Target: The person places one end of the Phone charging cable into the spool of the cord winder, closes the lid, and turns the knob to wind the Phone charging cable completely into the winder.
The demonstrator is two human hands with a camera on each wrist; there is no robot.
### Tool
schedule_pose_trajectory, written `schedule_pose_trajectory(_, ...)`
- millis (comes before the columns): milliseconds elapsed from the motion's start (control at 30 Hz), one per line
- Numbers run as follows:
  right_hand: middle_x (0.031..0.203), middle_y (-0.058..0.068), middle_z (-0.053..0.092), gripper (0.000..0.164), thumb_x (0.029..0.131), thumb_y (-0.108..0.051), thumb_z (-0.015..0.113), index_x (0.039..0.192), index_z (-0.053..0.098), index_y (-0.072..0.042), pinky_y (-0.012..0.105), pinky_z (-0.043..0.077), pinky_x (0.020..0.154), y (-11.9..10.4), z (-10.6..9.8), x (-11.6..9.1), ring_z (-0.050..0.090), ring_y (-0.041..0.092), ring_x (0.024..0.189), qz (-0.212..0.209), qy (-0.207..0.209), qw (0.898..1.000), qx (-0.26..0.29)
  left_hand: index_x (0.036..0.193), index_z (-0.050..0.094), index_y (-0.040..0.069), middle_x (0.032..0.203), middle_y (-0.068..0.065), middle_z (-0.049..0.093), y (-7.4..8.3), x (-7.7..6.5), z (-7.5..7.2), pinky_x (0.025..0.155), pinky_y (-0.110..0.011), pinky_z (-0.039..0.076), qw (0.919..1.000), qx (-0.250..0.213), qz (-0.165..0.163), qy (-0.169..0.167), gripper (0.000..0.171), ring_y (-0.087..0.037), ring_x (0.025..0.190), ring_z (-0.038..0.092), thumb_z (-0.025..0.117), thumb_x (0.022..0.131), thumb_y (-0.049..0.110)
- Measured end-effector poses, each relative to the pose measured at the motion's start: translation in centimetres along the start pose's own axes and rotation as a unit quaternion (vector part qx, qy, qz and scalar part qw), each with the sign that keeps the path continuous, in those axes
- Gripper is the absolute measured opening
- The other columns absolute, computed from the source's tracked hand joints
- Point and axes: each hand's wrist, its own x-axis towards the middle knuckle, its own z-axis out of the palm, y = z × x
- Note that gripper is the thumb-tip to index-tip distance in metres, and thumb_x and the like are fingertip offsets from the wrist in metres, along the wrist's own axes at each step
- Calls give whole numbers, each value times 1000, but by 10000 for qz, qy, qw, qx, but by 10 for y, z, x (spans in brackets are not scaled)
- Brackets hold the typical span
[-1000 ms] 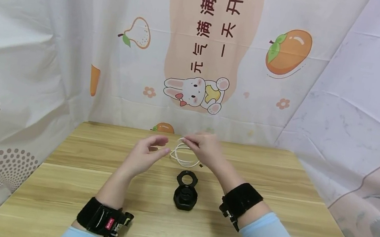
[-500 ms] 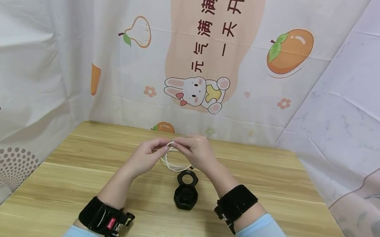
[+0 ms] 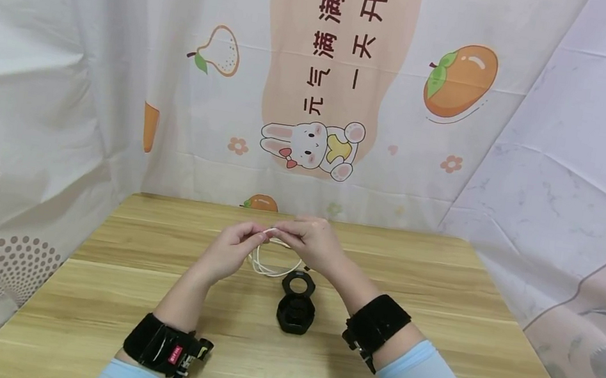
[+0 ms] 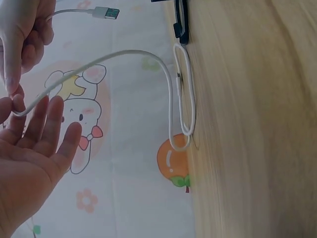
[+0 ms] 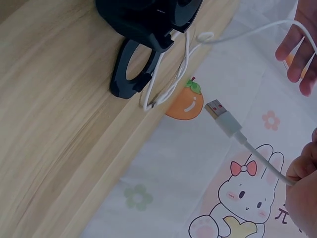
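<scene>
- Left hand point(image 3: 230, 250): one; thumb and forefinger pinched on the cable point(image 4: 133, 51), other fingers spread.
- Right hand point(image 3: 314, 242): one; far side, just right of the left hand; fingers curled round the same cable.
- Cable: one, white, thin; short stretch between the hands, crossed loose loops below them at the far part of the bench point(image 3: 150, 284).
- Plug point(image 5: 225, 120): one, USB; projecting free from the right hand.
- Holder point(image 3: 293, 326): one, black, many-sided; on the bench, near side of the loops, with its ring point(image 3: 286, 283) folded out towards the far side. Contact between loops and ring: cannot tell.
- Risks, as judged: a fingertip pinch on so slim a cord may slip, letting the loops spring wide; the loose plug may pass through a loop and knot it; loops so near the ring may hook it, and a pull would then drag or tip the holder; crossed strands, drawn tight, may kink.
</scene>
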Motion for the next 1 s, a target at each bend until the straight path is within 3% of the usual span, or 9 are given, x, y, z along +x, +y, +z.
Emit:
schedule_pose_trajectory(167,75,-6,65,15,94,-23,76,105,83,-17,24,43,55,2,-2,-2,48,7,62,83,-125,9999,-58,113,68,-3,112,-13,70,1,0,-1,99,-44,51,9998,-177,-3,-39,23,-32,108,66,53,107,14)
schedule_pose_trajectory(333,75,-6,64,15,95,-23,75,106,83,-17,24,42,54,3,-4,-4,48,6,61,135,-226,9996,-130,103,66,-2,96,-19,64,1,-2,-2,71,-37,57,9994,-316,-143,-84,21,-27,75,65,52,108,15)
schedule_pose_trajectory(400,73,-7,61,15,94,-24,76,106,83,-18,24,41,54,3,-5,-4,47,6,60,137,-235,9995,-140,102,65,0,84,-15,59,2,-2,-3,58,-31,50,9992,-338,-200,-84,21,-20,62,55,53,108,16)
schedule_pose_trajectory(500,71,-8,59,15,94,-25,76,106,83,-18,24,40,54,2,-6,-4,45,6,60,138,-255,9994,-182,102,66,0,75,-7,53,2,-3,-5,49,-25,39,9992,-318,-234,-10,21,-13,54,44,55,107,18)
schedule_pose_trajectory(733,72,-12,60,13,96,-27,73,104,83,-22,23,40,53,2,-13,-5,46,4,60,143,-484,9981,-356,101,74,6,83,-2,64,3,-4,-9,69,-31,48,9981,565,62,221,19,-19,78,56,60,104,19)
schedule_pose_trajectory(1000,84,-12,71,16,97,-32,72,105,83,-23,23,45,56,3,-23,-7,53,1,64,284,-700,9962,-435,102,78,10,83,3,69,5,-7,-13,64,-31,52,9923,1195,183,284,21,-17,73,60,65,102,26)
